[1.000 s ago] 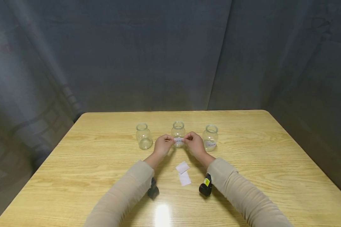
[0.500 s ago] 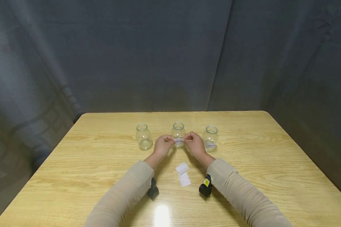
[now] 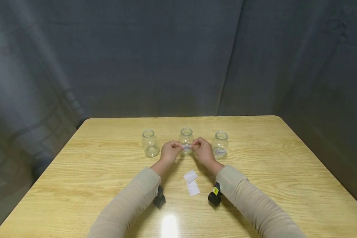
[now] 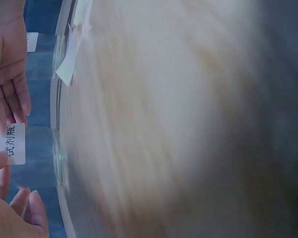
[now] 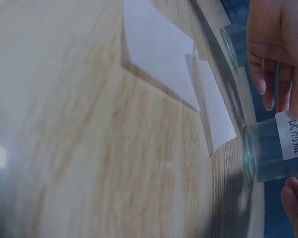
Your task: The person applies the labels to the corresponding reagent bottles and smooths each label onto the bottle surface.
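Observation:
Three clear glass jars stand upright in a row, the middle jar [image 3: 186, 134] between both hands. A white label [image 5: 290, 135] with black characters lies at the front of its lower body. My left hand [image 3: 170, 152] pinches the label's left end, its thumb over the label's face in the left wrist view. At the opposite end my right hand [image 3: 204, 152] pinches the label, thumb at the edge and other fingers spread loosely. The right jar [image 3: 220, 142] bears a similar label [image 3: 219, 152] low on its front. No label shows on the left jar [image 3: 150, 143].
Two pieces of white paper [image 3: 193, 187] lie overlapping on the wooden table [image 3: 86, 178], between the forearms and in front of the middle jar. A black wrist camera [image 3: 215, 197] hangs below each sleeve. Dark curtains [image 3: 154, 59] stand behind the table.
The right fingertips have shifted slightly left along the label, covering more of it. The left hand stays almost still, and the jars and papers keep their places.

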`<action>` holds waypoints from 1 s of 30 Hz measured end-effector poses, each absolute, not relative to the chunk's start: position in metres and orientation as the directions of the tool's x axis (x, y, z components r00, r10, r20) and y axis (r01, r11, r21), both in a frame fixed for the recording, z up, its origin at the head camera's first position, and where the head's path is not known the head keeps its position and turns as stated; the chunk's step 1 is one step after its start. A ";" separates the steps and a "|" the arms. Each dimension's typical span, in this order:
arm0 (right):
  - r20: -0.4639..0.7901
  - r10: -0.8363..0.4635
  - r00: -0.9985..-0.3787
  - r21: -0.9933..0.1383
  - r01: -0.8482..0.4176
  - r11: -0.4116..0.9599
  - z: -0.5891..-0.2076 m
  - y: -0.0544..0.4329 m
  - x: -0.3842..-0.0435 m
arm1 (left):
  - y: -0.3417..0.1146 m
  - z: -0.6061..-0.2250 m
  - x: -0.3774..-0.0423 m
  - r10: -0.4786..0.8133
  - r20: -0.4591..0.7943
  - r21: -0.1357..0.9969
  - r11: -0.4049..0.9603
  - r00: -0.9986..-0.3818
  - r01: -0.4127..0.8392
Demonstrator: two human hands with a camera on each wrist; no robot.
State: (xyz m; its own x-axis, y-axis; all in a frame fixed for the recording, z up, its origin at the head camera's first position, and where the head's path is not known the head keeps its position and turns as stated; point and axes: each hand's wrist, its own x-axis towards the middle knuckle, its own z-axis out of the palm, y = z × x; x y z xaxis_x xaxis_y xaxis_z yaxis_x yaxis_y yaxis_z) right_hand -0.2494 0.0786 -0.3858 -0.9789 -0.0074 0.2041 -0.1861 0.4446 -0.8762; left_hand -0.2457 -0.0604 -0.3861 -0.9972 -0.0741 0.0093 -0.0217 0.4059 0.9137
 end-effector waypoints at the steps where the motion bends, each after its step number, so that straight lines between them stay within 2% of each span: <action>1: 0.211 -0.010 -0.978 -0.870 -0.192 0.454 -0.386 0.079 -0.250 | -0.061 -0.386 -0.246 -0.075 0.011 0.910 0.415 -0.997 -0.021; 4: 0.213 -0.021 -0.977 -0.857 -0.197 0.476 -0.385 0.080 -0.251 | -0.062 -0.384 -0.246 -0.086 0.013 0.904 0.427 -0.996 -0.025; 12: 0.135 -0.071 -0.988 -0.890 -0.152 0.430 -0.381 0.085 -0.255 | -0.065 -0.383 -0.250 -0.092 0.030 0.909 0.417 -0.995 -0.011; 19: 0.145 -0.109 -0.983 -0.862 -0.180 0.473 -0.381 0.087 -0.257 | -0.069 -0.383 -0.254 -0.015 0.030 0.932 0.362 -0.999 0.022; 25: 0.085 -0.125 -0.989 -0.907 -0.128 0.401 -0.383 0.089 -0.259 | -0.074 -0.382 -0.255 0.057 0.027 0.915 0.400 -0.998 0.048; 30: 0.088 -0.140 -0.986 -0.891 -0.141 0.432 -0.384 0.091 -0.259 | -0.077 -0.381 -0.256 0.087 0.039 0.896 0.438 -0.995 0.074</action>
